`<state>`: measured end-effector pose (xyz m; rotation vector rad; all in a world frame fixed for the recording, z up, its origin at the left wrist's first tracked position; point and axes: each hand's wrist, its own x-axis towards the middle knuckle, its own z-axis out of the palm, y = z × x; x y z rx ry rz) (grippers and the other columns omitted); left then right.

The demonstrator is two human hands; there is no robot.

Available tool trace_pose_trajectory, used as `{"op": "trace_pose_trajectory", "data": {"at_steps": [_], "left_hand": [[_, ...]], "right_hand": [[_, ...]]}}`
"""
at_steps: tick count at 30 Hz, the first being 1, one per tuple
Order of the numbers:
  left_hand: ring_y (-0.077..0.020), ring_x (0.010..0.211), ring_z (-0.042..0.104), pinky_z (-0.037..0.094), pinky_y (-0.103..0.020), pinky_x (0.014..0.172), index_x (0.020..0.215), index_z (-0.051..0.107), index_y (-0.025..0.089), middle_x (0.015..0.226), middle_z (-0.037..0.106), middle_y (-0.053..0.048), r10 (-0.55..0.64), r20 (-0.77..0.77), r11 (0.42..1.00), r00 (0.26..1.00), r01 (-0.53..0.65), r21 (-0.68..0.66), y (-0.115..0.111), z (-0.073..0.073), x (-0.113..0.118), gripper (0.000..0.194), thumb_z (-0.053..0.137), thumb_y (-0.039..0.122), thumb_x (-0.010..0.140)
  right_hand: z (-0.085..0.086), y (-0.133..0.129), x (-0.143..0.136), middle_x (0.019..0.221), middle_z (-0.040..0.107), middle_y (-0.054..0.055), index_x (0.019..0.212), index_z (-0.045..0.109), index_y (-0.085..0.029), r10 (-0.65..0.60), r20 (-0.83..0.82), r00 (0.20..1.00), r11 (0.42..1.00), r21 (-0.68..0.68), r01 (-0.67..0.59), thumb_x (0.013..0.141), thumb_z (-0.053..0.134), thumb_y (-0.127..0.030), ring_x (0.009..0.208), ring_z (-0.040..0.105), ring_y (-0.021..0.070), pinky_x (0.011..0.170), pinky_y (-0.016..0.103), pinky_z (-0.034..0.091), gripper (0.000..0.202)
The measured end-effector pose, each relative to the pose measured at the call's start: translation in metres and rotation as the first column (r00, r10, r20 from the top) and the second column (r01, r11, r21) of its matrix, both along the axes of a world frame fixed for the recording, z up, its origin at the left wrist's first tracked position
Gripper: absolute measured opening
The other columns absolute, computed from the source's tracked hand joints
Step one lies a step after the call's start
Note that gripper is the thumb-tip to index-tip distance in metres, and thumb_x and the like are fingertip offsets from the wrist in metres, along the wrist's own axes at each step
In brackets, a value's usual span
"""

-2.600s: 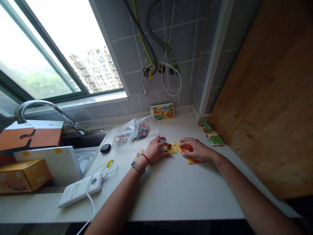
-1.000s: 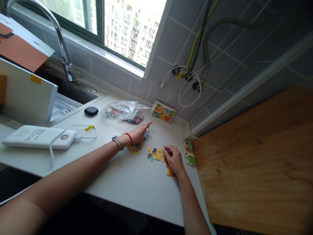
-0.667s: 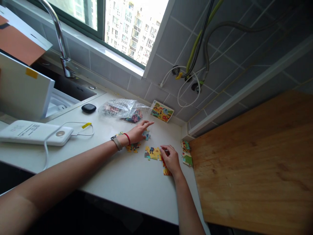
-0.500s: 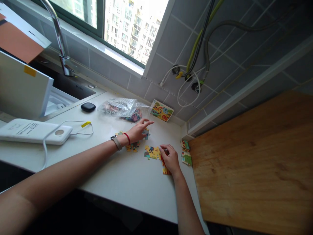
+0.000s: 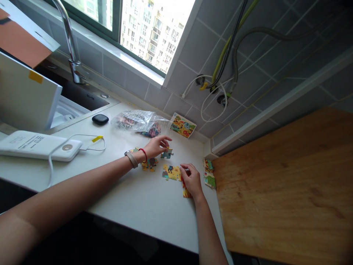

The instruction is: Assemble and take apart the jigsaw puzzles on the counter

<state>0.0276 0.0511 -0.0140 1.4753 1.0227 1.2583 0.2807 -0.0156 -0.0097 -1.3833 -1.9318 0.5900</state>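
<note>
My left hand [image 5: 156, 146], with a watch and a red band at its wrist, has its fingers curled down. Thumb and fingertips close on the edge of a blue-grey jigsaw puzzle piece [image 5: 166, 154]. More puzzle pieces [image 5: 149, 164] lie under and beside that wrist. My right hand [image 5: 191, 177] is closed, its fingertips pinched at the right end of a joined yellow puzzle strip [image 5: 171, 172]. Beneath the right palm a red and orange puzzle piece [image 5: 186, 191] shows in part; the hand hides the rest.
Behind lie a clear plastic bag [image 5: 135, 121] with colourful pieces and a picture card [image 5: 183, 125]. Green puzzle pieces [image 5: 209, 179] sit by a wooden board [image 5: 281, 184] on the right. On the left are a black case [image 5: 100, 119], a white power bank [image 5: 38, 145] and the sink [image 5: 91, 105].
My left hand's fingers, stretched out before, have curled down onto the blue-grey puzzle piece, which shows more clearly and slightly turned. My right hand stays about where it was.
</note>
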Motion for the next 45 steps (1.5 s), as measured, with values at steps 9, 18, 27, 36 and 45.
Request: {"op": "trace_pose_trajectory", "data": {"at_steps": [9,18,27,36,45], "left_hand": [[-0.0138,0.076,0.069,0.059,-0.029,0.074,0.090,0.072,0.013,0.081,0.069,-0.002,-0.136,0.252,0.957,0.958,0.193,-0.218,-0.016,0.014,0.014,0.033,0.085,0.036,0.070],[-0.0160,0.071,0.068,0.053,-0.026,0.067,0.079,0.068,0.014,0.076,0.074,-0.006,-0.270,0.002,0.959,0.963,0.269,-0.093,-0.027,0.009,0.024,0.032,0.079,0.043,0.073],[-0.0111,0.057,0.056,0.039,-0.022,0.058,0.072,0.070,0.015,0.063,0.066,0.001,-0.257,-0.531,0.921,0.807,0.372,0.119,-0.038,-0.001,0.031,0.023,0.075,0.035,0.082],[-0.0286,0.109,0.064,0.048,-0.036,0.096,0.113,0.073,0.022,0.116,0.070,-0.012,-0.071,-0.759,0.778,0.647,0.512,0.364,-0.042,-0.008,0.028,0.040,0.080,0.043,0.080],[-0.0257,0.100,0.065,0.049,-0.035,0.088,0.099,0.077,0.024,0.109,0.073,-0.008,0.031,-0.764,0.874,0.645,0.354,0.334,-0.042,-0.012,0.031,0.017,0.070,0.035,0.088]], "right_hand": [[0.001,-0.001,-0.002,0.096,0.071,0.007,0.097,0.076,-0.020,0.028,-0.078,0.997,1.000,0.000,-0.028,0.091,0.065,-0.040,0.088,0.066,0.0196,0.073,0.028,0.053,0.024],[0.001,-0.004,-0.008,0.093,0.067,0.005,0.096,0.075,-0.020,0.081,-0.248,0.965,0.989,-0.099,-0.109,0.091,0.066,-0.048,0.083,0.063,0.0185,0.071,0.027,0.049,0.029],[0.013,-0.007,-0.009,0.072,0.059,-0.001,0.074,0.068,-0.020,-0.025,-0.480,0.877,0.983,-0.170,-0.065,0.083,0.074,-0.048,0.067,0.054,0.0136,0.063,0.025,0.045,0.030],[0.001,0.003,0.000,0.079,0.067,0.000,0.117,0.070,-0.019,-0.197,-0.553,0.809,0.977,-0.183,0.113,0.077,0.079,-0.046,0.067,0.060,0.0127,0.065,0.025,0.050,0.049],[0.002,0.003,-0.003,0.077,0.070,0.003,0.106,0.076,-0.015,-0.213,-0.498,0.841,0.975,-0.167,0.148,0.076,0.077,-0.048,0.068,0.062,0.0144,0.067,0.028,0.053,0.044]]}}
